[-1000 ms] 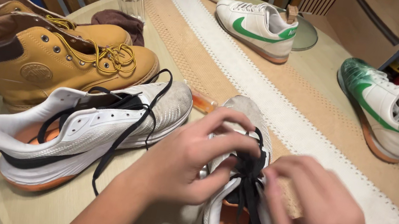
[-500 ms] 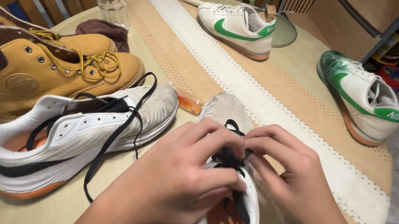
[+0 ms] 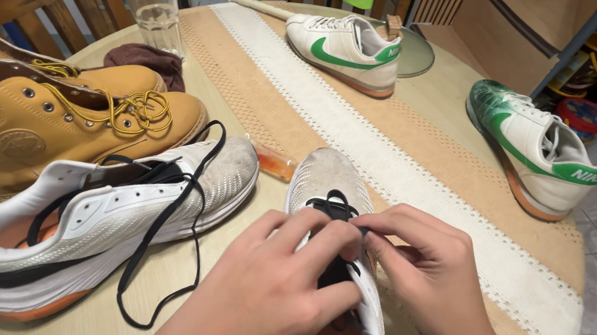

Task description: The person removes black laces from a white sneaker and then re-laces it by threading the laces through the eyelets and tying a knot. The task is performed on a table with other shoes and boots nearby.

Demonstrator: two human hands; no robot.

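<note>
A white running shoe (image 3: 332,181) with an orange insole and a black lace (image 3: 332,207) stands toe-away on the round table (image 3: 456,97), right in front of me. My left hand (image 3: 279,285) lies over the shoe's tongue, fingers pinching the black lace. My right hand (image 3: 419,268) comes in from the right and pinches the same lace near the upper eyelets. Both hands hide most of the lacing. The matching white shoe (image 3: 106,208) lies to the left, its black lace loose and trailing on the table.
Two tan boots (image 3: 55,123) with yellow laces sit at the left. Two white-and-green sneakers (image 3: 346,50) (image 3: 539,151) rest further back and at the right. A drinking glass (image 3: 150,1), a brown cloth (image 3: 147,57), a small orange item (image 3: 271,161), a lace table runner (image 3: 411,170) and wooden chairs surround.
My hands have shifted slightly down the shoe while working the black lace. The view has tilted a little, so the toe of the shoe shows more.
</note>
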